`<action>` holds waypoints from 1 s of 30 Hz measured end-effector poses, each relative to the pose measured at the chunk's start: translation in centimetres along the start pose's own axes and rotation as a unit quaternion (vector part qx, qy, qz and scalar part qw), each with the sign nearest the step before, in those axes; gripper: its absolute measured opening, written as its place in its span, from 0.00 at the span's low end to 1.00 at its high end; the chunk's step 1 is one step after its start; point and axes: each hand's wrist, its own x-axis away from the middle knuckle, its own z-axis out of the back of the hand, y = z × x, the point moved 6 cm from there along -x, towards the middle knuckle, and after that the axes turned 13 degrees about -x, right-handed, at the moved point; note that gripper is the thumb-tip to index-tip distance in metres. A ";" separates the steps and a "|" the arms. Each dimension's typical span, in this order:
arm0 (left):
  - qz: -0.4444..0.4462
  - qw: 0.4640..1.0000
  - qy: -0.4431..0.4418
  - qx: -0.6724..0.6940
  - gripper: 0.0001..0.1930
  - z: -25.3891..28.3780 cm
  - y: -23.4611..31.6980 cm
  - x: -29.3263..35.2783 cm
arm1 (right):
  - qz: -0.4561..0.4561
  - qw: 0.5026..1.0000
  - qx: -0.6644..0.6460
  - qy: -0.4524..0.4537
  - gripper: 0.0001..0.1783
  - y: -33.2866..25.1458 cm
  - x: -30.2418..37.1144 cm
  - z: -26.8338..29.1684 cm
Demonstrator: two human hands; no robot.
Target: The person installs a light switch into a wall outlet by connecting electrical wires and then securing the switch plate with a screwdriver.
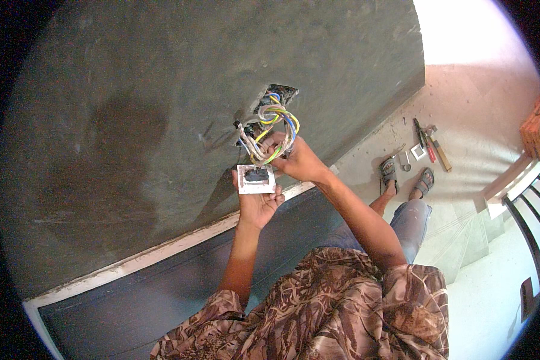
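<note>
My left hand [258,209] grips a white square switch or socket plate [257,187] from below, its fingers around the edges; a dark part shows in its middle. My right hand [295,159] is just above the plate, fingers closed among a looped bundle of electrical wires [294,123] in yellow, blue, green and white. The wires come out of a dark recessed box opening [285,91] cut in the wall and hang down toward the plate. Some fingertips of the right hand are hidden behind the wires. Lower left of that opening is a second dark hole [243,143].
The grey plastered wall [150,120] fills the left side, above a dark door [180,282] with a white frame [138,262]. On the floor at right lie a hammer [442,155], red-handled pliers [430,151], a white square frame [417,151] and other tools. Bricks [535,129] and a railing [531,234] stand farther right.
</note>
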 end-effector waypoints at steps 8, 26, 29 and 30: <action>-0.044 0.993 0.077 -0.084 0.47 -0.8 0.4 1.2 | -0.025 0.999 -0.022 0.007 0.10 -0.4 0.0 -0.2; -0.204 0.951 0.065 -0.223 0.38 -0.1 0.2 1.0 | -0.013 0.999 0.047 -0.011 0.13 -2.1 0.2 0.5; -0.210 0.949 0.050 -0.230 0.35 1.3 1.5 0.9 | -0.025 0.997 0.075 0.012 0.11 -2.8 -0.4 -0.6; -0.214 0.948 0.057 -0.230 0.34 1.3 1.9 0.9 | -0.031 0.995 0.091 0.020 0.11 -3.1 -0.7 -1.0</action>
